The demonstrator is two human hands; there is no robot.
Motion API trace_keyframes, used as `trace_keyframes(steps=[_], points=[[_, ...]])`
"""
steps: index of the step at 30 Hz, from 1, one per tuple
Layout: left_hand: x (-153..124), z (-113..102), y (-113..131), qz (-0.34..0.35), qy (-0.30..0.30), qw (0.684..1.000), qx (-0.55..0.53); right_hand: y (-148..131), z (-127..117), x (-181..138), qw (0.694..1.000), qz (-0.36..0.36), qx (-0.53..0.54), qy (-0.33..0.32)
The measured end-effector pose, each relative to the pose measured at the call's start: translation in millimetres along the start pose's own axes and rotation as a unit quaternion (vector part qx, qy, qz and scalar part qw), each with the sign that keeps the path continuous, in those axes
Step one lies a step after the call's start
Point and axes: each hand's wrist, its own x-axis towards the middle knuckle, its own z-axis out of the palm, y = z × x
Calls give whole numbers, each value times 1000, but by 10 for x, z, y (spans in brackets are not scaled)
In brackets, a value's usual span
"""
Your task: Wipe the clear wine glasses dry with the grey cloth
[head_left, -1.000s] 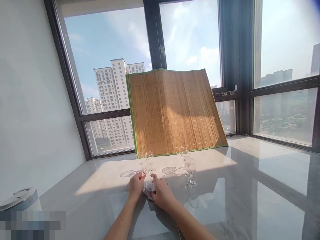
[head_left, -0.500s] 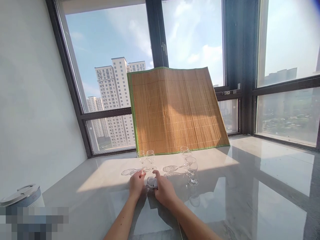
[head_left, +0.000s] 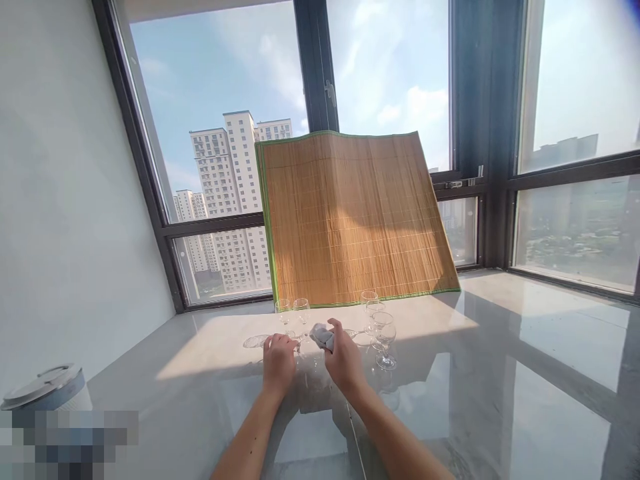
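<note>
My left hand (head_left: 279, 363) rests low on the glossy marble table (head_left: 500, 400), fingers curled shut; what they grip is too clear and faint to name. My right hand (head_left: 345, 363) is beside it, pinching a small crumpled pale cloth (head_left: 321, 335) lifted off the table. Just beyond my left hand stand two clear stemmed glasses (head_left: 293, 310). To the right of my right hand is a cluster of three more stemmed glasses (head_left: 383, 330), the nearest a short way from my knuckles.
A bamboo mat with green edging (head_left: 350, 220) leans upright against the dark-framed window (head_left: 315, 80) behind the glasses. A round lidded container (head_left: 45, 390) sits at the table's near left by the white wall. Sunlight falls across the far half of the table.
My right hand has raised the cloth from the table between my hands and moved it forward and right. My left hand shifted slightly forward. The view tilted a little downward.
</note>
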Motion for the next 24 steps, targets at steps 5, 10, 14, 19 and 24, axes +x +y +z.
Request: trace_keyframes(steps=[5,10,14,19,24], points=[[-22,35,-119,-51,30,996,-73,102,-81,43,997,80,-4,-11],[12,63,-77,-52,-5,993,-108,123,72,20,983,73,139,-95],[34,50,50,-33,-38,993,-110,38,138,-8,965,61,244,-80],[16,-27,114,-33,-79,995,-44,-32,12,-5,967,28,251,-3],[10,-39,67,-4,-79,997,16,67,-113,28,995,63,80,24]])
